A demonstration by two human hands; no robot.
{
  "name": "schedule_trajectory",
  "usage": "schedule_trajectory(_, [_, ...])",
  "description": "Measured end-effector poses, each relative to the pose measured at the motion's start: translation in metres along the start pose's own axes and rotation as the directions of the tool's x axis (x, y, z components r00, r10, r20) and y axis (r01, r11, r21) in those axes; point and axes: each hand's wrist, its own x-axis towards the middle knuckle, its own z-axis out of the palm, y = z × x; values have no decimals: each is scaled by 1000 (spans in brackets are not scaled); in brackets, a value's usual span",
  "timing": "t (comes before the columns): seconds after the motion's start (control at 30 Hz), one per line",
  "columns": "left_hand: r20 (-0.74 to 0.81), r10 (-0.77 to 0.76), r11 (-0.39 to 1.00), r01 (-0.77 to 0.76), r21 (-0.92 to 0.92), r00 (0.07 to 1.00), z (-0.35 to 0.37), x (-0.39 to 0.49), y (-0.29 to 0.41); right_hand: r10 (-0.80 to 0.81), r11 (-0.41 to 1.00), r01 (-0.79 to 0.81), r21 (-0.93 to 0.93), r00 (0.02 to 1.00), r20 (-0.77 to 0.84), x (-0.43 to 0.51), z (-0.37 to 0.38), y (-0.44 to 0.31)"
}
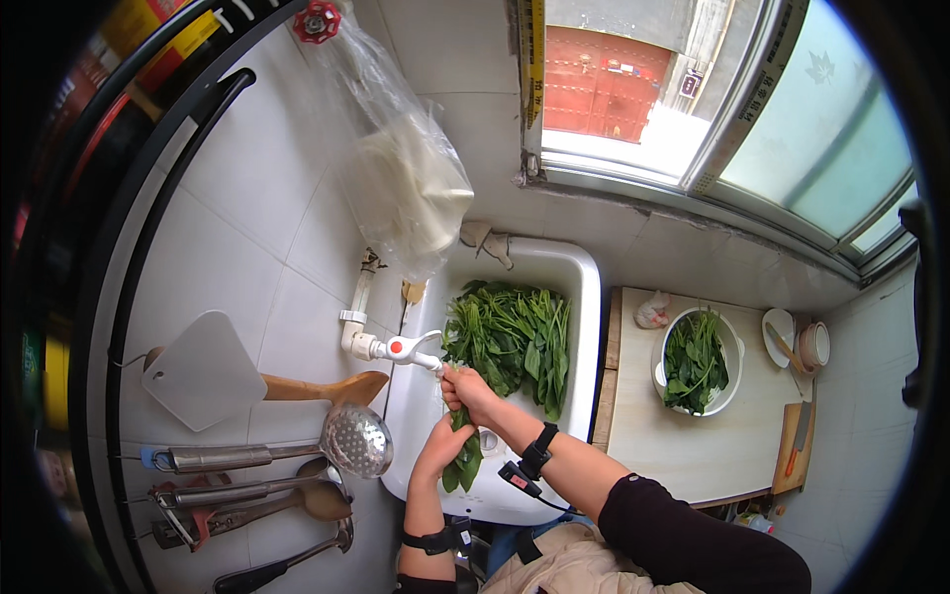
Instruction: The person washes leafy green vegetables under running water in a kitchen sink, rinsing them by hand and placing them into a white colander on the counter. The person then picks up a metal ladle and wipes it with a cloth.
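Both my hands hold one small bunch of leafy greens point(463, 464) over the near left part of a white sink point(586, 327). My right hand point(469, 393) grips the stems right at the spout of a white plastic tap point(408, 349). Just below it, my left hand point(445, 443) is closed around the leaves, which hang down past the fingers. A large pile of greens point(512, 338) lies in the far part of the sink. The drain point(487, 441) shows beside my hands. On the counter to the right, a white colander point(735, 371) holds more greens.
A skimmer point(358, 439), ladles and a wooden spatula point(326, 387) hang on the left wall. A plastic bag point(408, 185) hangs above the tap. On the right counter point(668, 453) are a knife point(798, 438) on a wooden board point(788, 475), a white dish point(776, 338) and stacked bowls point(814, 345).
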Motion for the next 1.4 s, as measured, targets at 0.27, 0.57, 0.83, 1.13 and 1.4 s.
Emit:
schedule_trajectory(0.27, [106, 92, 865, -27, -500, 990, -7, -10, -2, -92, 993, 98, -69, 991, 94, 4, 9, -6])
schedule_trajectory(0.57, [100, 15, 923, 25, -385, 995, -12, -3, 2, 120, 992, -107, -62, 943, 309, -8, -4, -28])
schedule_trajectory(0.83, [161, 106, 941, -46, -337, 981, -1, -7, 10, 84, 954, -12, -299, 969, 232, -30, -30, -50])
schedule_trajectory(1.13, [-46, 78, 926, -90, -366, 996, 12, 0, 8, -132, 869, 110, -483, 991, -12, -30, -37, -40])
schedule_trajectory(1.4, [-296, 73, 895, -194, -402, 952, -2, 5, 3, -313, 675, 250, -694, 949, 37, -21, -43, -43])
